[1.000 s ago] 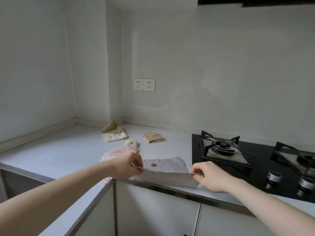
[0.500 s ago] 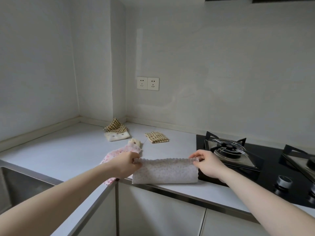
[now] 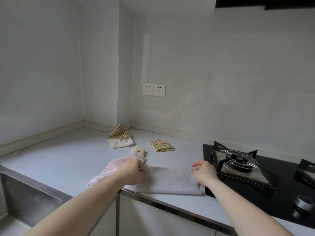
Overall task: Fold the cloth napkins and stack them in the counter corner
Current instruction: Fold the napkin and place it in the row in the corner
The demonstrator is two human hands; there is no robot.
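Head-worn view, forward and down onto nearby counter (image 3: 51, 150)

Grey countertop (image 3: 56, 155) runs in an L — one leg along the left wall, the other along the back wall. Steel sink (image 3: 22, 200) set into its near left end, basin only partly in frame. Black gas hob (image 3: 279, 193) sits at the counter's right end; one burner with a black pan support (image 3: 237, 160) is fully visible, a second (image 3: 306, 171) cut off by the right edge. Round silver knob (image 3: 304, 204) near the hob's front edge. Double white wall socket (image 3: 154, 89) on the back wall — above the counter, beside a boxed column (image 3: 125, 65). Dark range hood (image 3: 265, 2) top right. White cabinet doors (image 3: 153, 220) under the counter's front edge.
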